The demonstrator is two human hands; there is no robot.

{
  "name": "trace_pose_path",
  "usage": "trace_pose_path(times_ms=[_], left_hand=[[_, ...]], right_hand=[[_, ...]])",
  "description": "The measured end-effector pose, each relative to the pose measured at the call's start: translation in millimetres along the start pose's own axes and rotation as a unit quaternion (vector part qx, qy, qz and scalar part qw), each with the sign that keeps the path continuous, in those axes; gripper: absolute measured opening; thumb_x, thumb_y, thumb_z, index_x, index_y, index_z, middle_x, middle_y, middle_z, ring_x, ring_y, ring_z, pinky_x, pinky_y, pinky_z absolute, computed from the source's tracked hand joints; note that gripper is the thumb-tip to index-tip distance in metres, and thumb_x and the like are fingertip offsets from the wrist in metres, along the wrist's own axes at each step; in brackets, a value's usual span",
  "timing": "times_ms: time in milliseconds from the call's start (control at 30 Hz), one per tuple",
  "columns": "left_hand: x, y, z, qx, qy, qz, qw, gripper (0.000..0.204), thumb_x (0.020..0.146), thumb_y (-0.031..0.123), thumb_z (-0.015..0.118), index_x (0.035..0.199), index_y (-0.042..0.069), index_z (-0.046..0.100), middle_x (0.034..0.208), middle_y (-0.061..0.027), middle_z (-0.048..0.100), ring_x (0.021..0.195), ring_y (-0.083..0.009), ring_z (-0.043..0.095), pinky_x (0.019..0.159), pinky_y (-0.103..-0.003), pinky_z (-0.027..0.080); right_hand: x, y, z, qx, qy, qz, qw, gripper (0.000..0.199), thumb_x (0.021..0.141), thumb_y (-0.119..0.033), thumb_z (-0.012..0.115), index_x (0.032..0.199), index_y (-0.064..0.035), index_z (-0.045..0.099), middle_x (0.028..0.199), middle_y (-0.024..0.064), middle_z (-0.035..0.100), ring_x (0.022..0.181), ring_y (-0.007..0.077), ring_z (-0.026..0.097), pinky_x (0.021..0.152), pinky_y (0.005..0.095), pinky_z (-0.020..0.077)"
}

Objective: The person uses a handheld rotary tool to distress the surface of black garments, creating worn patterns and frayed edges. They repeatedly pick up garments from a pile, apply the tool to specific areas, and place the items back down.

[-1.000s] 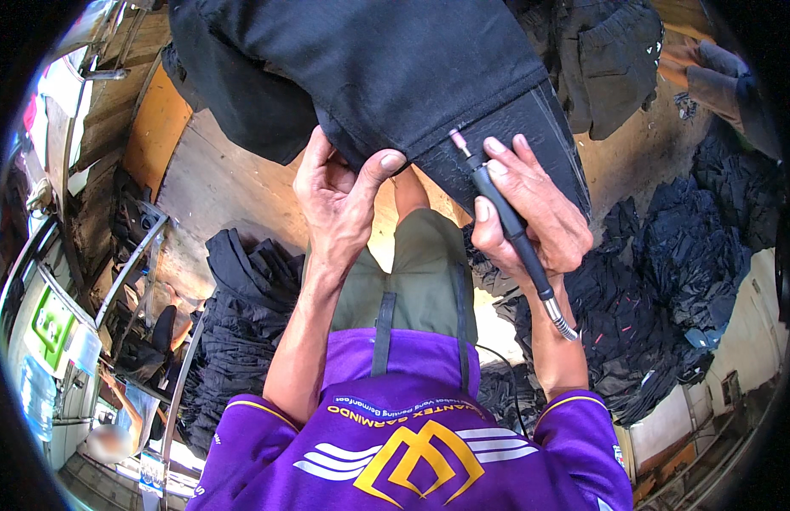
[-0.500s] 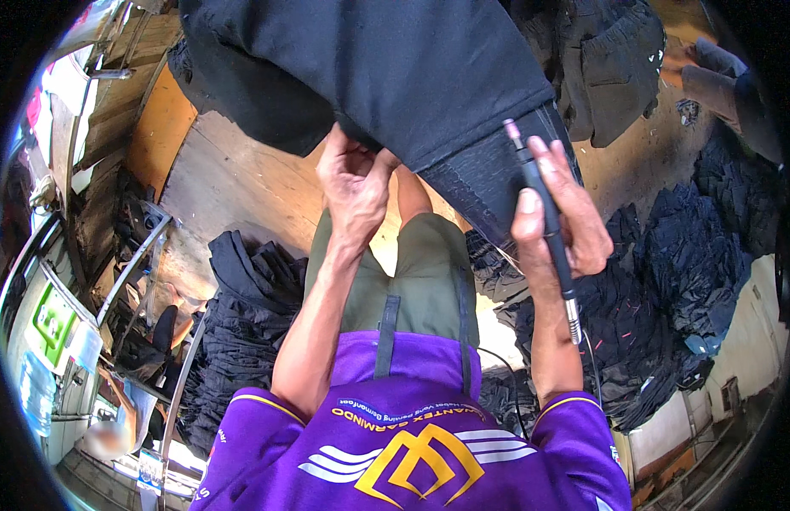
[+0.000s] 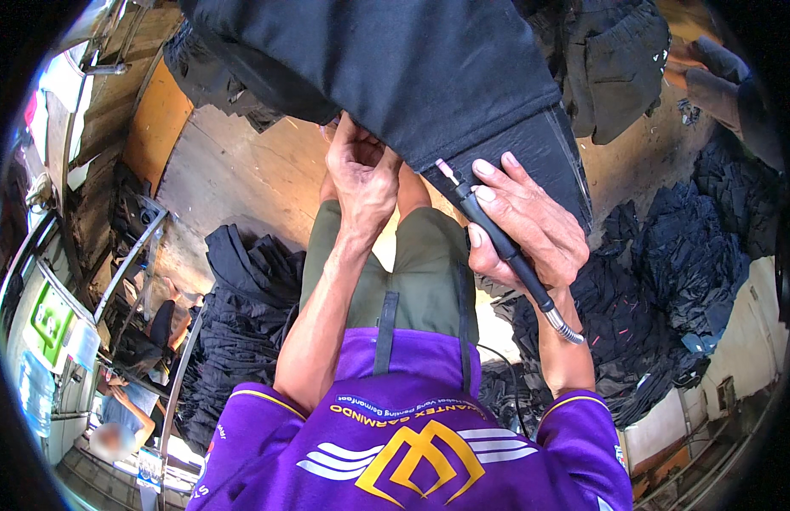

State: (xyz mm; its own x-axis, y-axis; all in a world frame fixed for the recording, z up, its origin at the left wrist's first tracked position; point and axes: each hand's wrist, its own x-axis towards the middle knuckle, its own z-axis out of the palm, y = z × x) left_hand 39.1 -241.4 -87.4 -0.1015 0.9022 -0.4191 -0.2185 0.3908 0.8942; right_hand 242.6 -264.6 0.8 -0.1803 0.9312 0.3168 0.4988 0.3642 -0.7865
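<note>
Black cloth [image 3: 429,77]: drawn over a dark board [image 3: 535,162], beyond both hands; long axis runs from upper left down toward the board's bare near end at lower right. Hem [image 3: 497,134] slants across the board. Pen-shaped tool [image 3: 504,243] points up-left, its pink tip [image 3: 442,164] at the board's left edge, just beside the hem's left end; contact unclear. Right hand [image 3: 544,234] pinches the tool between thumb and fingers, and is the nearer to the bare end. Left hand [image 3: 362,175] is bunched at the cloth's lower edge, left of the tip; fingertips hidden, pinch cannot be confirmed. Outward: dark clothes heaped left [image 3: 241,324] and right [image 3: 616,315].
</note>
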Motion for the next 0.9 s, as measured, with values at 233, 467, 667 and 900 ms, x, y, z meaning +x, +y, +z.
trace_pose_path(times_ms=[233, 467, 667, 900], left_hand=[[1.4, -6.6, -2.7, -0.033, -0.017, 0.051, 0.998, 0.049, 0.089, -0.021, 0.059, 0.135, -0.007, 0.063, 0.137, -0.0141, 0.07, 0.131, -0.0244, 0.065, 0.116, -0.039, 0.049], [0.6, -8.7, -5.4, -0.014, -0.017, 0.038, 0.999, 0.046, 0.089, -0.021, 0.06, 0.133, -0.007, 0.063, 0.134, -0.0132, 0.071, 0.127, -0.0228, 0.068, 0.11, -0.036, 0.052], [1.6, -6.5, -2.4, 0.01, 0.004, 0.023, 1.0, 0.046, 0.089, -0.021, 0.054, 0.132, -0.007, 0.063, 0.132, -0.0131, 0.073, 0.123, -0.0221, 0.07, 0.107, -0.034, 0.054], [-0.2, -1.5, -1.6, 0.026, 0.012, 0.017, 0.999, 0.042, 0.09, -0.016, 0.057, 0.13, -0.007, 0.063, 0.129, -0.0136, 0.074, 0.118, -0.0214, 0.071, 0.104, -0.033, 0.055]], right_hand=[[-0.5, 0.9, 0.8, -0.003, 0.022, 0.008, 1.0, 0.032, 0.082, -0.004, 0.081, 0.114, 0.0015, 0.079, 0.103, 0.018, 0.081, 0.11, 0.0358, 0.08, 0.103, 0.055, 0.0633], [-2.0, 2.4, 0.4, -0.013, 0.045, 0.016, 0.999, 0.034, 0.082, -0.003, 0.08, 0.116, 0.002, 0.078, 0.103, 0.0188, 0.081, 0.11, 0.0366, 0.08, 0.103, 0.0557, 0.063], [-1.1, 2.4, -2.0, -0.031, 0.055, 0.03, 0.998, 0.031, 0.082, -0.002, 0.079, 0.113, 0.0034, 0.077, 0.103, 0.0207, 0.081, 0.109, 0.0376, 0.081, 0.103, 0.056, 0.0628], [-2.5, 5.3, -2.4, -0.033, 0.079, 0.037, 0.996, 0.032, 0.082, -0.001, 0.078, 0.113, 0.0045, 0.077, 0.103, 0.0207, 0.081, 0.108, 0.0396, 0.081, 0.103, 0.0568, 0.0622]])
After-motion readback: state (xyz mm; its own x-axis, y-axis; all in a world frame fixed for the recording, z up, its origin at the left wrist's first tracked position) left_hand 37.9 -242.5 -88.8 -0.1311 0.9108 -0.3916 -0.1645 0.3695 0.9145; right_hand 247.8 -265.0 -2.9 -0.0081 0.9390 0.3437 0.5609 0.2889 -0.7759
